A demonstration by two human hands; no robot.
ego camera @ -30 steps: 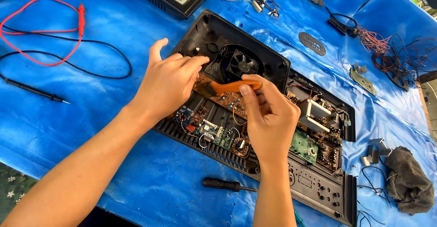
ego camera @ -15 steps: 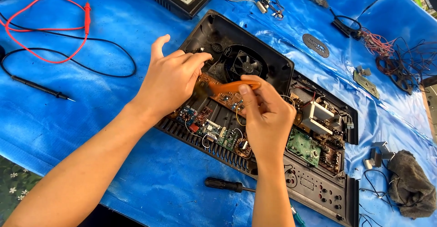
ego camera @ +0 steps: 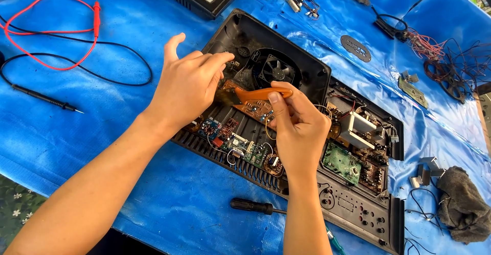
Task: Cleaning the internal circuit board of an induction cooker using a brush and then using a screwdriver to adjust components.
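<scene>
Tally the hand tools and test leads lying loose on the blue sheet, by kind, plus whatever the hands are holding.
Test leads: 2, a red lead and a black lead.
Screwdrivers: 1, the black-handled screwdriver below the opened device.
Brushes: 1, the orange brush held in the right hand; the left hand rests beside its bristles.
Total: 4
</scene>
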